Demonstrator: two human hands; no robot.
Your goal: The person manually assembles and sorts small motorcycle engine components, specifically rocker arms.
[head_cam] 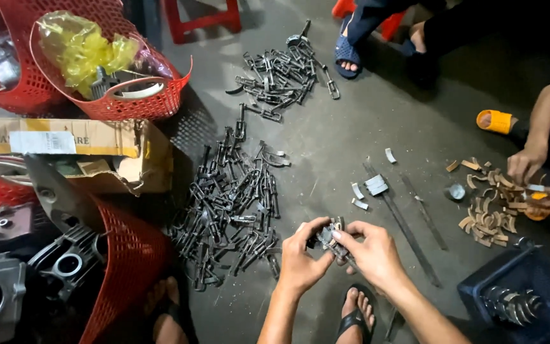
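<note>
A small dark metal part (330,234) is pinched between both hands, low in the middle of the view, just above the grey floor (364,121).

The left hand (302,255) is closed round the part's near side, while the right hand (369,252) is clamped on it from the other side, thumb and fingertips pressed to the metal. A sandalled foot (356,315) is seen right below the hands. Just to the left, a big heap of dark metal clips (230,207) is spread over the floor, and a red mesh basket (128,261) is set further left. To the right, long flat metal strips (402,220) are laid out, with a blue crate (529,280) near the corner. Further out, brown curved pieces (488,213) are being touched by another person's hand (524,162). Farthest off, a second clip pile (281,73) is seen.
</note>
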